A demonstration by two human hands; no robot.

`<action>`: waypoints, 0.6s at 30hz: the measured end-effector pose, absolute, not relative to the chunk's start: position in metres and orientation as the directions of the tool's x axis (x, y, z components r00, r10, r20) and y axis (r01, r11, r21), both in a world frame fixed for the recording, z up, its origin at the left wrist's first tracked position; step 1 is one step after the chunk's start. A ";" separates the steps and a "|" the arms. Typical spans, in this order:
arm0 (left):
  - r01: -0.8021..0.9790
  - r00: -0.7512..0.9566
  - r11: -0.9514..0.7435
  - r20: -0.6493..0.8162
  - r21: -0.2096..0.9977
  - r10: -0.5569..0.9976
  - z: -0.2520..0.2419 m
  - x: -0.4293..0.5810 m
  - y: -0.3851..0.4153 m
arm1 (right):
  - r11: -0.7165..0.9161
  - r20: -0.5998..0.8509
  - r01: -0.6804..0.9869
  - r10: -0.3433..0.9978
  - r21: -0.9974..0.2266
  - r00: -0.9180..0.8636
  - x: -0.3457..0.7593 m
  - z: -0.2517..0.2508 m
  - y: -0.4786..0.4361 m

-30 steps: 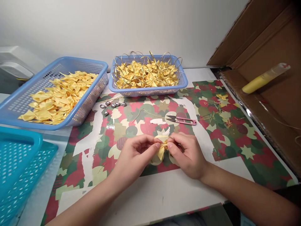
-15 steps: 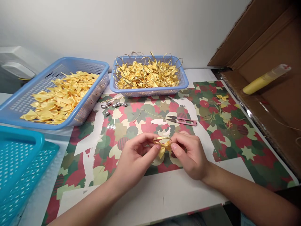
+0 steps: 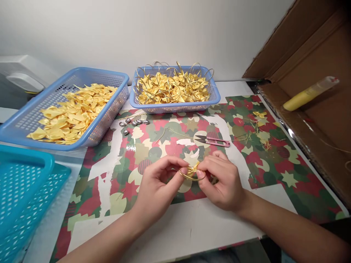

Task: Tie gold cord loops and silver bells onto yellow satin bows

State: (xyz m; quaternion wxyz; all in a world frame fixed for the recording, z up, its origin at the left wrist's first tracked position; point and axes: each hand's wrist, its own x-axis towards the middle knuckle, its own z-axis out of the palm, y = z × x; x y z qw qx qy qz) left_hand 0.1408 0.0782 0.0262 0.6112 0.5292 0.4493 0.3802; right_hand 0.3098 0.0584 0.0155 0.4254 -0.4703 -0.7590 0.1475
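Note:
A yellow ribbon bow (image 3: pixel 192 169) with a gold cord loop (image 3: pixel 192 179) is pinched between my two hands, low over the patterned sheet. My left hand (image 3: pixel 161 179) grips its left side between thumb and fingers. On the right side, my right hand (image 3: pixel 221 179) closes thumb and forefinger on it. The loop bends toward me, below the bow, which is partly hidden by fingertips. Beyond my hands lie pink thread snips (image 3: pixel 212 141) and a thin loose thread (image 3: pixel 175 130). Several silver bells (image 3: pixel 134 123) sit farther left.
A blue basket (image 3: pixel 175 109) at the back holds yellow bows with gold loops. Another blue basket (image 3: pixel 90 140) at left holds plain bows. Teal baskets (image 3: pixel 51 190) stand front left. On the right are a cardboard box (image 3: pixel 307 54), a yellow tube (image 3: pixel 309 94) and thread scraps (image 3: pixel 264 140).
The bow has been turned over in my fingers: the gold loop, earlier above the bow, now hangs on the side nearer me. My right fingers have shifted slightly. The view has moved a little.

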 end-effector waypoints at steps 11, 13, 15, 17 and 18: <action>-0.166 0.285 0.477 -0.421 0.863 0.861 0.024 0.144 0.082 | 0.543 0.527 0.587 0.821 -0.601 -0.220 0.309 0.017 0.057; -0.175 0.281 0.502 -0.446 0.847 0.850 0.023 0.144 0.083 | 0.520 0.502 0.572 0.840 -0.634 -0.206 0.309 0.016 0.057; -0.181 0.283 0.533 -0.475 0.826 0.833 0.022 0.143 0.083 | 0.496 0.483 0.562 0.856 -0.662 -0.187 0.310 0.015 0.056; -0.182 0.284 0.566 -0.508 0.804 0.813 0.021 0.142 0.084 | 0.476 0.471 0.553 0.867 -0.683 -0.165 0.310 0.015 0.056; -0.184 0.288 0.580 -0.521 0.793 0.804 0.021 0.142 0.085 | 0.464 0.463 0.550 0.873 -0.694 -0.151 0.311 0.015 0.056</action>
